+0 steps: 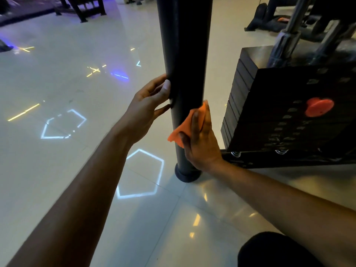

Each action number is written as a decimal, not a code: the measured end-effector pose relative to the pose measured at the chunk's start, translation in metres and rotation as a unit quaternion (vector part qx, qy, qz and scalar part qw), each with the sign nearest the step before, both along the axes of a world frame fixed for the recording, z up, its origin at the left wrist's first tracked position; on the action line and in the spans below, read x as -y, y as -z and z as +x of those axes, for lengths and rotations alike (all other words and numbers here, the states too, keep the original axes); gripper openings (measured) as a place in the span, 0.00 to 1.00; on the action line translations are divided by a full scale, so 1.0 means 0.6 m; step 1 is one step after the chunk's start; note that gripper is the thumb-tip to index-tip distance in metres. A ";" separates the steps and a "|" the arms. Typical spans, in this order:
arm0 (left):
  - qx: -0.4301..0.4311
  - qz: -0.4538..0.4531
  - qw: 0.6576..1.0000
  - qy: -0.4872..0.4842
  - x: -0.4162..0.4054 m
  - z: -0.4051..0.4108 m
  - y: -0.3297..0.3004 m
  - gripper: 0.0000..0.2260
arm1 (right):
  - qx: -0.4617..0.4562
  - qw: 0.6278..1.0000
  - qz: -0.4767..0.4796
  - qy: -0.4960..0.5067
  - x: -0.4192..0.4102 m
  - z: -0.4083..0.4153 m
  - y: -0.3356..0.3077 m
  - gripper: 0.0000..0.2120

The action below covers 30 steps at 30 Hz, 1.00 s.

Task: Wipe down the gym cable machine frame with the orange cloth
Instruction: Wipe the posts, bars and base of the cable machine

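Observation:
A black upright post (185,45) of the cable machine frame stands in the middle of the view, ending in a round foot (187,175) on the tiled floor. My left hand (148,106) rests against the post's left side, fingers loosely bent around its edge. My right hand (200,143) presses the orange cloth (185,125) onto the lower front of the post, fingers wrapped around the post over the cloth. A corner of the cloth hangs free to the left.
To the right sits the black weight stack (285,105) with an orange selector knob (318,106) and guide rods (287,39). A low frame bar (289,159) runs right from the post. Glossy tiles (77,93) reflect lights. Other dark equipment (82,8) stands at the back.

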<state>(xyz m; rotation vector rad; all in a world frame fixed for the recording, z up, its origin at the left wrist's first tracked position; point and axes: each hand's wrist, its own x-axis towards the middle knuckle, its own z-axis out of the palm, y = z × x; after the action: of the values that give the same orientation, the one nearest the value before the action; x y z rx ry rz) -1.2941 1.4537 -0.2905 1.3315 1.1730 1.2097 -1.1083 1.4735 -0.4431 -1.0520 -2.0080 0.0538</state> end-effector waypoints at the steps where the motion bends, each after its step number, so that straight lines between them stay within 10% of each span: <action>1: 0.003 -0.004 1.000 -0.002 0.000 0.001 0.004 0.20 | -0.001 1.000 -0.010 -0.002 0.006 0.002 0.014 0.47; 8: -0.004 0.003 1.000 0.001 -0.005 -0.001 0.011 0.20 | -0.162 0.985 -0.035 0.048 0.014 -0.063 -0.046 0.41; 14: -0.002 -0.010 1.000 -0.004 -0.009 0.002 0.044 0.20 | 0.010 0.999 -0.033 0.022 0.021 -0.024 0.052 0.45; 21: -0.008 -0.021 1.000 0.015 -0.004 0.001 0.076 0.21 | -0.162 0.984 -0.045 0.053 0.024 -0.064 -0.001 0.40; 30: -0.006 -0.048 0.999 -0.002 0.009 0.005 0.108 0.20 | -0.030 0.999 -0.045 -0.005 0.024 -0.016 0.076 0.44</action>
<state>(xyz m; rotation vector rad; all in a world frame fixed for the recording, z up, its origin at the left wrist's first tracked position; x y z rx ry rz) -1.2910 1.4485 -0.3552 1.2668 1.2273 1.1342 -1.1181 1.4593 -0.4890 -1.0840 -1.9723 0.1802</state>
